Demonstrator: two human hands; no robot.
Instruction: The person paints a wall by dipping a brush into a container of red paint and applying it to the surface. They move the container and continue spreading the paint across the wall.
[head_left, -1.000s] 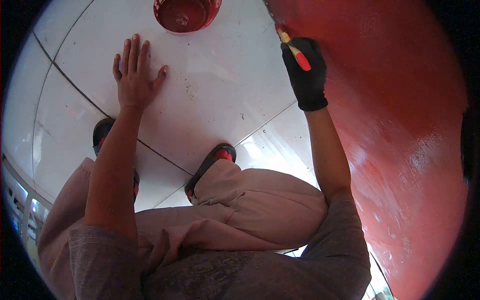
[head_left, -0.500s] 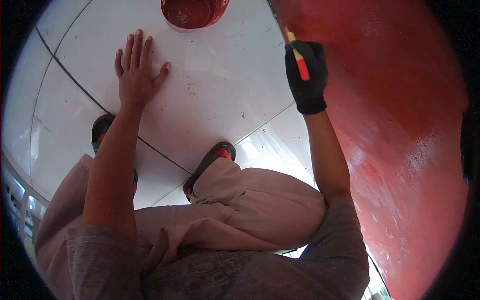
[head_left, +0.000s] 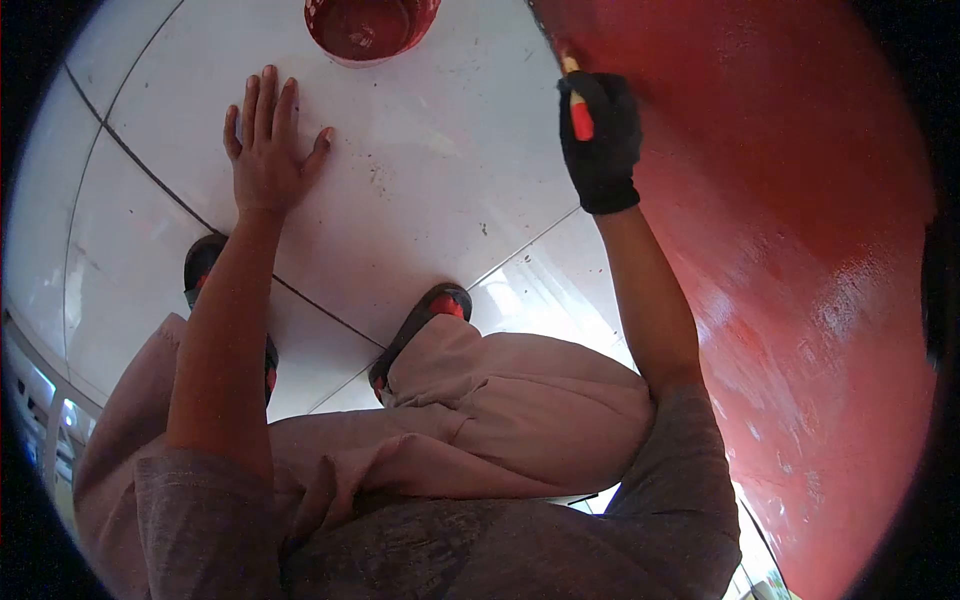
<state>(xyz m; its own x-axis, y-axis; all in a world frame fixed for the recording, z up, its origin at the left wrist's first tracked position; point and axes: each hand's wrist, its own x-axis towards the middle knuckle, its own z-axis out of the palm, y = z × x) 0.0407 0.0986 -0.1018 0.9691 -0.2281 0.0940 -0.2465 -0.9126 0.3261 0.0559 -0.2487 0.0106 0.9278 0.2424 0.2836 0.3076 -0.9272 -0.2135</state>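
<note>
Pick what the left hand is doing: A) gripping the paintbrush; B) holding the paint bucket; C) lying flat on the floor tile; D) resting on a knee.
C: the left hand lies spread flat on the white floor tile; the gloved right hand holds the paintbrush.

The wall [head_left: 800, 200] is glossy red with paler streaks. The floor [head_left: 450, 190] is white tile, crossed by dark grout lines and flecked with small dark spots. The bucket [head_left: 368, 60] is red. The brush [head_left: 577, 110] has a red handle with a tan end. The right hand [head_left: 600, 145] wears a black glove [head_left: 612, 180]. The sandals [head_left: 425, 318] are black with red. The trousers [head_left: 520, 400] are pale pinkish beige; the shirt [head_left: 500, 540] is mottled grey.
</note>
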